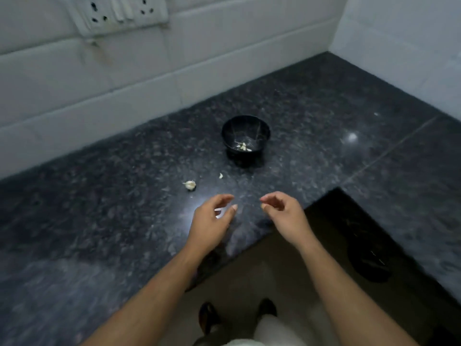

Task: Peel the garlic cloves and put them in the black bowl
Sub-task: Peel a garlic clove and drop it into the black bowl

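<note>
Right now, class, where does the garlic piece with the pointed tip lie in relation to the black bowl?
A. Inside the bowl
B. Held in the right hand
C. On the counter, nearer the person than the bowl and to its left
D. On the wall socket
C: the garlic piece sits on the dark counter, apart from the black bowl, between it and the left hand.

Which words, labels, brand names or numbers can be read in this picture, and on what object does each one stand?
None can be read. The black bowl, the socket board on the tiled wall and the granite counter show no writing, and the picture is blurred.
</note>
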